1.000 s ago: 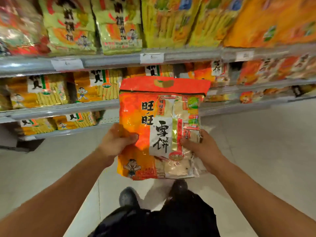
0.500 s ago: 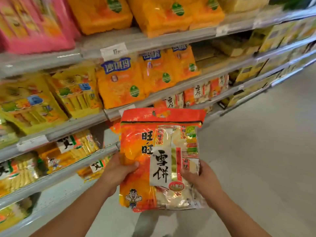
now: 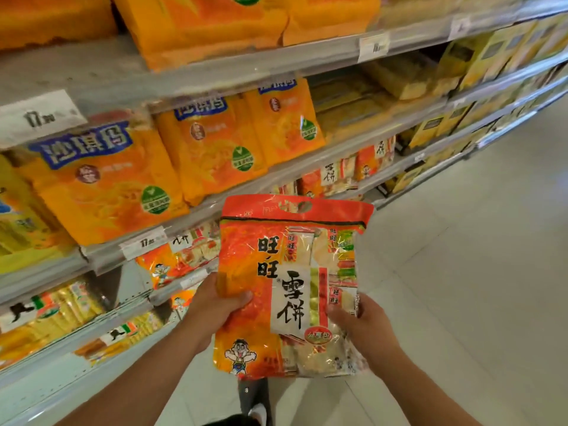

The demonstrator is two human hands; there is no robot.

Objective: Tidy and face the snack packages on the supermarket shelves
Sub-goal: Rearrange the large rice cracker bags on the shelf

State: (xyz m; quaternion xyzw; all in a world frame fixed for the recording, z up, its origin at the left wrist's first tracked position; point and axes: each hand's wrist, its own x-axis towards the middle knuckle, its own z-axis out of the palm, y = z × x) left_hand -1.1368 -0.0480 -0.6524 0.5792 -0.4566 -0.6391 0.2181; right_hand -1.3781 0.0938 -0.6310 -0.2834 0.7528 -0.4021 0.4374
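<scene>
I hold a large red-orange rice cracker bag point(image 3: 285, 272) upright in front of me, its printed face toward me. My left hand point(image 3: 215, 305) grips its left edge with the thumb across the front. My right hand point(image 3: 365, 327) grips its right edge low down. Matching red-orange bags point(image 3: 344, 172) stand on the shelf just behind and above the held bag, and another point(image 3: 172, 262) sits to the left of it on the same shelf level.
Orange bags with blue labels point(image 3: 101, 186) fill the shelf above. A grey shelf rail with a price tag point(image 3: 143, 241) runs diagonally. Yellow packs point(image 3: 70, 305) lie on lower shelves at left. Pale floor point(image 3: 461, 272) spreads to the right. My shoe point(image 3: 255, 404) shows below.
The view has swung along the shelves to the right and closer; the orange blue-label bags now loom larger. Both hands keep the same grip on the bag.
</scene>
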